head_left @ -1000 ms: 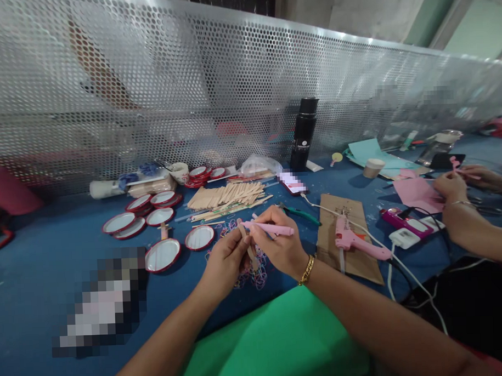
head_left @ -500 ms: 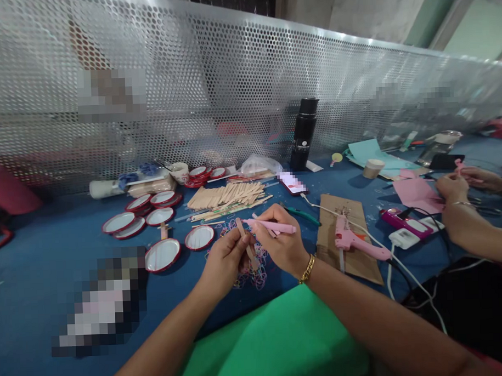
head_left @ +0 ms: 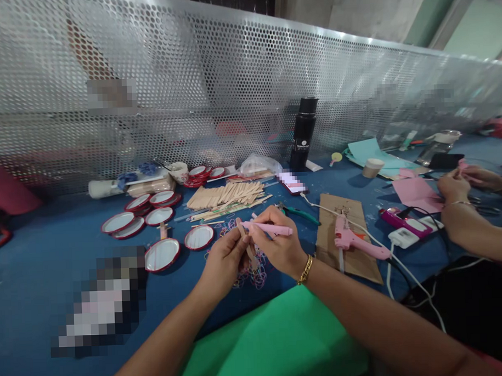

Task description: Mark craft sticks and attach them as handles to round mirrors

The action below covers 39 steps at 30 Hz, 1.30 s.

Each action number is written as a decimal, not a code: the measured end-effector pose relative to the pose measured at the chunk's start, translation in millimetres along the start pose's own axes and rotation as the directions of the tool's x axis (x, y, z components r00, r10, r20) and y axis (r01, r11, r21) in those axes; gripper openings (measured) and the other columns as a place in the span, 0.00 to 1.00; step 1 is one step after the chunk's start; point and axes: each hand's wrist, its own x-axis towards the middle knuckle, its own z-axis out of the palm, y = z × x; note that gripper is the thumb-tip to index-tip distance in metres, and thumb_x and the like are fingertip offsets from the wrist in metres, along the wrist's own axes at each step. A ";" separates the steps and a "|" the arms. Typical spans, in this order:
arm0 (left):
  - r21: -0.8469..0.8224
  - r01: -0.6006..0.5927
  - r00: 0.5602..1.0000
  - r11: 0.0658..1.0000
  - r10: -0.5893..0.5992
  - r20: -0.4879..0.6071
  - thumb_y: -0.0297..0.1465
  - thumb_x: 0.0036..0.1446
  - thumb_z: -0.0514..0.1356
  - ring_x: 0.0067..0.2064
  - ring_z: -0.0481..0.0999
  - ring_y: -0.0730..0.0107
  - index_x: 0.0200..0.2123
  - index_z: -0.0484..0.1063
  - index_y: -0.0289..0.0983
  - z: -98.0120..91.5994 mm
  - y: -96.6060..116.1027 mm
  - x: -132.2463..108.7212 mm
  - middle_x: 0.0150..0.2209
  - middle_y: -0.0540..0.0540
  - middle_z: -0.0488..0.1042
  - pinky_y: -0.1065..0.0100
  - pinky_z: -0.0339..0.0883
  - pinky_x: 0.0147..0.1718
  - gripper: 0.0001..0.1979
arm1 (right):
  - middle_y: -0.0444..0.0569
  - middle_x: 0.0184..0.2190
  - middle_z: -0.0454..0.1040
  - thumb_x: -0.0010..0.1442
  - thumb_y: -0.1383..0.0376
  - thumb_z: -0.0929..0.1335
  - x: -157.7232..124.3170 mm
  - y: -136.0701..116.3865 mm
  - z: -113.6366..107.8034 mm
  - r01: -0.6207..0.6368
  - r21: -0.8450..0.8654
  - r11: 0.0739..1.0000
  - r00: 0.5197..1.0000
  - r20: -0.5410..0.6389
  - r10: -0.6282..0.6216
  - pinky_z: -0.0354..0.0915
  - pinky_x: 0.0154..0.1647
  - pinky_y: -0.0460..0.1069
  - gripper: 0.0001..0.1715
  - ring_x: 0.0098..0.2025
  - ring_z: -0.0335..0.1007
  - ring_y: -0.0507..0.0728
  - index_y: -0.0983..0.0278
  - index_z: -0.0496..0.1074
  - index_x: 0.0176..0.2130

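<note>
Just above the blue table [head_left: 23, 278], the right hand [head_left: 280, 248], fingers curled closed, grips a pink pen [head_left: 273, 229] pointing left; the left hand [head_left: 224, 260] pinches a wooden stick [head_left: 240, 228] that slants down rightward, its upper end at the pen's tip, contact unclear.

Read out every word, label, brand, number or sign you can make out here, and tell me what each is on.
"FASHION CUP": on the black bottle, the last word slightly blurred.
Smaller line beneath it: too small to read.
Phone screen: pixelated, unreadable.
White cup: reddish marks, too small to read.
Pink pen: no readable text.
</note>
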 end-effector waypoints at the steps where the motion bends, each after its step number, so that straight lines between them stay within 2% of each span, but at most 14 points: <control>1: 0.003 0.000 1.000 1.000 0.000 -0.001 0.54 0.56 0.62 0.19 0.62 0.76 0.31 0.69 0.38 -0.2 0.0 0.1 0.19 0.56 0.66 0.72 0.55 0.17 0.24 | 0.42 0.26 0.73 0.62 0.64 0.69 0.0 0.1 -0.2 0.000 -0.002 1.000 1.000 -0.003 0.000 0.66 0.31 0.48 0.07 0.29 0.71 0.53 0.60 0.69 0.31; 5: 0.009 0.004 1.000 1.000 -0.004 -0.008 0.54 0.57 0.62 0.19 0.62 0.76 0.29 0.68 0.38 -0.9 1.1 -0.2 0.19 0.56 0.66 0.72 0.56 0.18 0.23 | 0.42 0.27 0.73 0.62 0.65 0.69 0.2 -0.2 -0.6 -0.022 0.006 1.000 0.999 -0.035 0.022 0.66 0.32 0.48 0.07 0.29 0.71 0.53 0.60 0.69 0.31; 11: -0.006 0.003 1.000 1.000 -0.003 -0.001 0.54 0.56 0.63 0.19 0.62 0.76 0.30 0.68 0.38 -0.3 2.5 -1.4 0.19 0.56 0.66 0.72 0.55 0.17 0.24 | 0.43 0.27 0.73 0.62 0.63 0.69 0.0 -0.8 1.1 -0.028 0.004 1.000 1.000 -0.004 0.028 0.66 0.32 0.48 0.08 0.30 0.71 0.53 0.59 0.69 0.31; 15: -0.008 0.016 1.000 1.000 -0.016 -0.007 0.54 0.56 0.63 0.19 0.62 0.75 0.30 0.69 0.38 -0.5 1.3 -1.1 0.19 0.56 0.66 0.72 0.55 0.18 0.24 | 0.42 0.26 0.73 0.62 0.64 0.69 0.5 -1.0 0.0 -0.032 -0.001 0.999 0.999 -0.042 0.032 0.66 0.31 0.48 0.07 0.29 0.70 0.53 0.60 0.69 0.31; 20: -0.011 -0.009 1.000 1.000 0.009 0.001 0.53 0.56 0.63 0.19 0.62 0.76 0.30 0.70 0.38 -0.3 1.0 -1.0 0.19 0.56 0.65 0.72 0.54 0.18 0.23 | 0.43 0.26 0.73 0.62 0.64 0.69 0.1 -1.1 -0.1 -0.006 0.002 1.000 1.000 -0.001 0.006 0.66 0.31 0.48 0.07 0.30 0.71 0.53 0.59 0.69 0.31; 25: 0.002 -0.002 1.000 1.000 0.002 -0.005 0.52 0.58 0.62 0.19 0.63 0.75 0.30 0.70 0.38 -1.1 0.8 -1.1 0.19 0.55 0.66 0.72 0.55 0.18 0.22 | 0.43 0.27 0.73 0.62 0.65 0.69 0.3 -0.4 -0.3 -0.029 -0.003 1.000 0.999 -0.035 0.029 0.67 0.32 0.48 0.07 0.29 0.71 0.53 0.60 0.69 0.31; 30: -0.003 -0.001 1.000 1.000 0.001 -0.002 0.54 0.56 0.63 0.19 0.62 0.76 0.31 0.69 0.38 0.1 1.9 -1.4 0.19 0.55 0.66 0.72 0.54 0.17 0.23 | 0.42 0.26 0.73 0.63 0.64 0.69 -0.2 -0.3 0.2 -0.003 0.004 1.000 1.000 0.001 0.003 0.66 0.31 0.48 0.07 0.29 0.71 0.53 0.60 0.69 0.31; 35: 0.009 0.007 1.000 1.000 -0.007 -0.010 0.54 0.56 0.63 0.19 0.63 0.75 0.29 0.69 0.38 -0.3 1.4 -0.8 0.19 0.55 0.66 0.72 0.55 0.18 0.24 | 0.43 0.27 0.73 0.62 0.64 0.69 0.5 -1.2 -0.6 -0.018 -0.014 1.000 0.999 -0.038 0.017 0.66 0.32 0.48 0.07 0.29 0.71 0.53 0.60 0.69 0.31; 39: -0.001 0.004 1.000 1.000 -0.004 -0.002 0.55 0.55 0.63 0.19 0.62 0.75 0.30 0.69 0.38 -0.1 2.4 -0.9 0.19 0.56 0.65 0.72 0.54 0.17 0.24 | 0.43 0.26 0.73 0.62 0.64 0.69 0.5 -1.5 -0.5 -0.014 -0.013 1.000 1.000 -0.007 0.014 0.66 0.31 0.48 0.07 0.29 0.71 0.53 0.59 0.69 0.31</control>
